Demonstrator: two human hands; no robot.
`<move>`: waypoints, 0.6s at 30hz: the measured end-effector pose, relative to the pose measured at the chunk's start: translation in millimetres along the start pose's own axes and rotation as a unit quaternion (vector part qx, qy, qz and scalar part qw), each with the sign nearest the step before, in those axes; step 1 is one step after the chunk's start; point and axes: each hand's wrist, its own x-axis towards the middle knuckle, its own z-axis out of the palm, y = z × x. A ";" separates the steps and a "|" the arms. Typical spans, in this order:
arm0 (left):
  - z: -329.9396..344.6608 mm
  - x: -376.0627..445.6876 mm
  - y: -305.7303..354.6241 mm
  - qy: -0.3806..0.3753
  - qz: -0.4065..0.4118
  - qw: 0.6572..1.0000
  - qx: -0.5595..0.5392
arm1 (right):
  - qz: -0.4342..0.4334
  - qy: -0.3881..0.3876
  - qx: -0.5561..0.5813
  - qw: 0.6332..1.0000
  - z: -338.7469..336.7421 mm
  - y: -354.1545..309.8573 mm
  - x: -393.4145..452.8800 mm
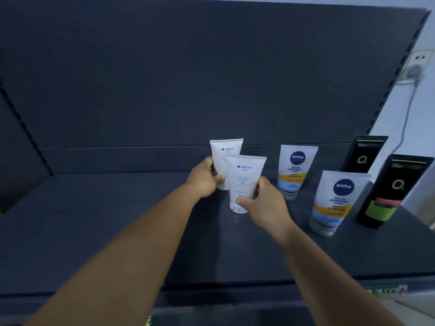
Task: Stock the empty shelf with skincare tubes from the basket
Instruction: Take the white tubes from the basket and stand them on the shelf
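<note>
Left of the rear Nivea tube (pixel 297 169), two white tubes are being stood: rear tube (pixel 225 153) gripped by left hand (pixel 204 180), front tube (pixel 244 182) by right hand (pixel 266 203). Release needed next, judged.

You've got a dark back panel (pixel 188 74); right of it, pale wall (pixel 421 109) w/ a socket (pixel 417 67), cord hanging below.

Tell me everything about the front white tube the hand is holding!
The front white tube looks like soft plastic, wide and flat at the top, narrowing to a white cap at the bottom. It has small blue Manting lettering. It stands upright, cap down, on the dark shelf, just in front of another white tube. The right hand grips its lower part.
</note>
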 end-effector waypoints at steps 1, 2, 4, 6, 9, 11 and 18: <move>0.6 6.6 0.5 -0.002 0.001 1.000 0.003 | 0.001 -0.003 -0.002 1.000 0.1 0.8 2.9; 0.8 11.9 1.3 -0.004 0.003 1.000 0.008 | 0.001 -0.006 -0.005 1.000 0.5 1.3 5.1; 0.9 19.8 2.2 -0.007 0.004 1.000 0.014 | 0.000 -0.007 -0.013 1.000 0.5 0.6 7.6; 0.3 21.9 2.3 -0.010 0.003 1.000 0.023 | 0.003 -0.008 -0.015 1.000 0.3 -0.3 7.6; -3.8 11.6 -0.3 -0.014 0.005 1.000 0.024 | 0.016 -0.010 -0.010 1.000 0.0 -0.3 2.5; -10.7 -5.2 -3.1 -0.013 0.005 0.999 0.039 | 0.028 -0.015 0.005 0.999 -0.2 -1.4 -7.7; -62.1 -110.3 -25.0 0.007 0.029 0.988 0.154 | -0.004 -0.011 -0.044 0.999 15.4 -22.6 -78.8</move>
